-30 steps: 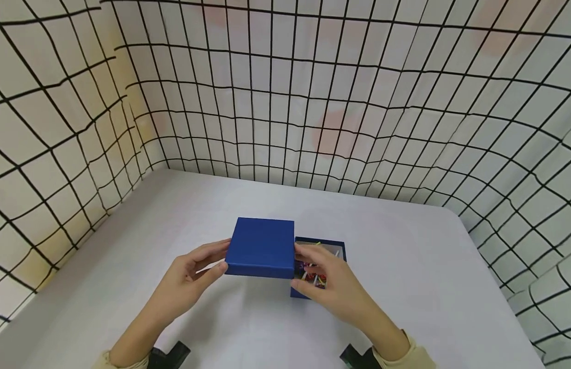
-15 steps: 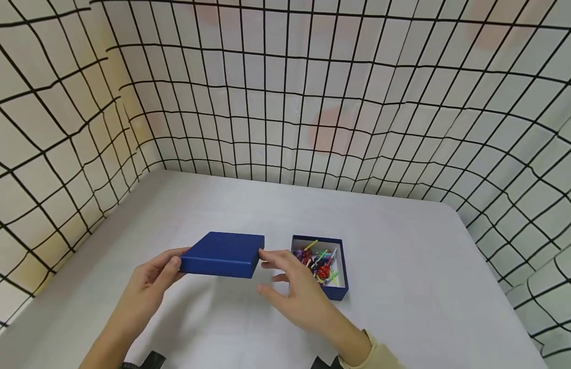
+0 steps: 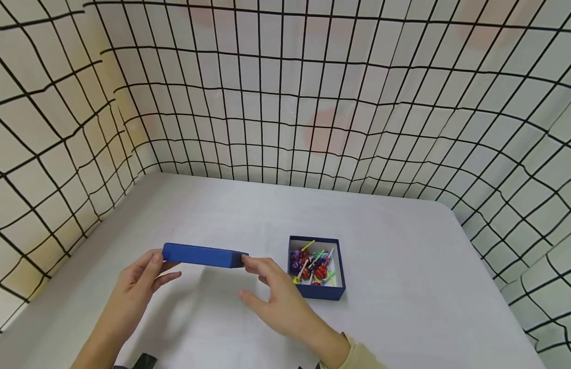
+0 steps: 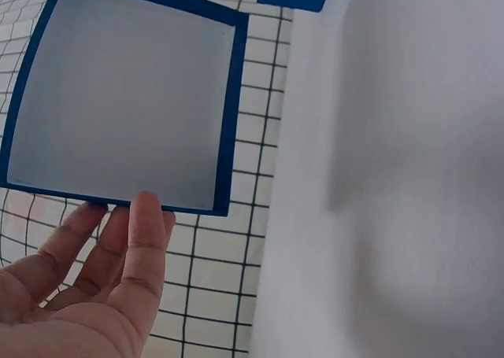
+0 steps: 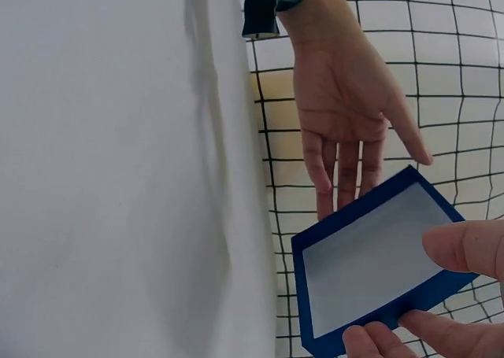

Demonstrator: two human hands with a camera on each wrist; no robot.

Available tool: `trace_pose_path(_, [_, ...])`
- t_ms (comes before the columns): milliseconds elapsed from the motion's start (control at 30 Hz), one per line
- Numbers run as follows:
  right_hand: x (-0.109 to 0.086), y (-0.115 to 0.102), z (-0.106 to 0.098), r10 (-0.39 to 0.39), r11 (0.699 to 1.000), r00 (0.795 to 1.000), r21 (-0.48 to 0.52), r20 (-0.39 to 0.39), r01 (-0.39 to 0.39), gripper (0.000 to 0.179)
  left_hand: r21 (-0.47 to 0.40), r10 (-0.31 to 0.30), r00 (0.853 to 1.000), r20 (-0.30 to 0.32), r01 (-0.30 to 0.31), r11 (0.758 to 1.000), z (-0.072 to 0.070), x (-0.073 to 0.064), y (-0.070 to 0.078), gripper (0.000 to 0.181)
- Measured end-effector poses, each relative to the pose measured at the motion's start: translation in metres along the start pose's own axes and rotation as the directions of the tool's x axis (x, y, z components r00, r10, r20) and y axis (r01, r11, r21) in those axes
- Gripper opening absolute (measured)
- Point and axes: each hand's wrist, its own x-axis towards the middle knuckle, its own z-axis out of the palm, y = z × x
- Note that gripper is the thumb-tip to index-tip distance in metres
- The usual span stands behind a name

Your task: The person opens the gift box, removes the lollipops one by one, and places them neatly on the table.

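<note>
A blue box lid (image 3: 199, 255) is held up above the table, tipped so that the head view catches mainly its side wall. My left hand (image 3: 135, 287) pinches the lid's left edge between thumb and fingers. At the other end, fingers of my right hand (image 3: 280, 302) touch the right edge, the thumb apart from it in the head view. From below, the left wrist view shows the lid's pale inside (image 4: 126, 98). To the right stands the open blue box (image 3: 319, 293), with several wrapped lollipops (image 3: 318, 266) jumbled inside.
White cloth covers the table (image 3: 396, 287). Black wire grid panels (image 3: 267, 102) with white sheeting behind rise around its back and sides. Beside the right hand's wrist is a light sleeve (image 3: 359, 356). A dark wrist mount (image 3: 144, 361) sits by the left forearm.
Both hands have carried the lid leftward, away from the box, uncovering the lollipops. The lid has tilted from top-facing to nearly edge-on. The right thumb has come away from beside the lid.
</note>
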Motion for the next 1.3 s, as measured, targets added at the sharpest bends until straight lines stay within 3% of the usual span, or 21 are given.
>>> trace_pose_path(200, [0.004, 0.000, 0.007, 0.056, 0.997, 0.998, 0.054, 0.010, -0.057, 0.058, 0.111, -0.067, 0.998, -0.007, 0.067, 0.992, -0.001, 0.000, 0.002, 0.041])
trace_pose_path(333, [0.008, 0.005, 0.012, 0.048, 0.995, 0.999, 0.083, -0.008, -0.047, 0.061, 0.208, -0.127, 0.991, -0.045, 0.133, 0.969, 0.001, 0.003, 0.000, 0.046])
trace_pose_path(533, [0.012, 0.014, 0.018, 0.059, 0.989, 0.998, 0.136, -0.023, -0.055, 0.063, 0.306, -0.290, 0.951, -0.111, 0.310, 0.900, 0.004, 0.008, -0.007, 0.051])
trace_pose_path(633, [0.014, 0.017, 0.019, 0.087, 0.985, 0.996, 0.152, -0.016, -0.084, 0.064, 0.340, -0.300, 0.948, -0.105, 0.318, 0.885, 0.004, 0.010, -0.011, 0.049])
trace_pose_path(800, [0.020, 0.023, 0.022, 0.160, 0.973, 0.987, 0.168, -0.009, -0.156, 0.063, 0.333, -0.296, 0.952, -0.075, 0.304, 0.893, 0.004, 0.013, -0.015, 0.046])
trace_pose_path(967, [0.026, 0.033, 0.027, 0.203, 0.965, 0.978, 0.182, -0.045, -0.191, 0.062, 0.317, -0.340, 0.939, -0.045, 0.336, 0.887, 0.006, 0.019, -0.021, 0.048])
trace_pose_path(1300, [0.028, 0.048, 0.033, 0.230, 0.949, 0.973, 0.226, -0.023, -0.219, 0.063, 0.368, -0.428, 0.904, -0.005, 0.400, 0.840, 0.004, 0.023, -0.032, 0.065])
